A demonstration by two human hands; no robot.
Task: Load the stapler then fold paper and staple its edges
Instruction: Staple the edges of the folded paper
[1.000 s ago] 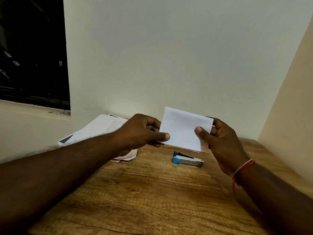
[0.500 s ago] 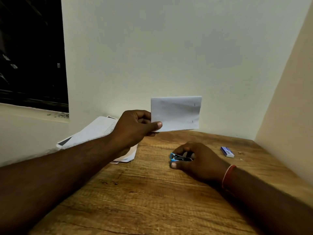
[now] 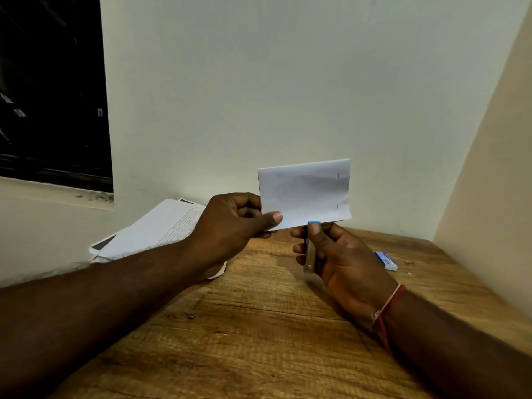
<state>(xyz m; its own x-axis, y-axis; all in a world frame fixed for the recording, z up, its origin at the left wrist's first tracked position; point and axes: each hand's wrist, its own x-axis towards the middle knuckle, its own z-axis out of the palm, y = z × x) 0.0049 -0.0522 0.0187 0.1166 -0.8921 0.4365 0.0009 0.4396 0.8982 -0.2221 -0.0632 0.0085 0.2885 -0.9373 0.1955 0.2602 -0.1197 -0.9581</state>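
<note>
The stapler (image 3: 309, 256) has risen off the bench (image 3: 259, 326), clasped in the right grip (image 3: 342, 260), its tip meeting the folded paper (image 3: 305, 191) the left grip (image 3: 233, 223) pinches.

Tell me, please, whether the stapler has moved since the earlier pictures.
Yes. The stapler has risen off the wooden table; the right hand now grips it just below the folded paper.
</note>
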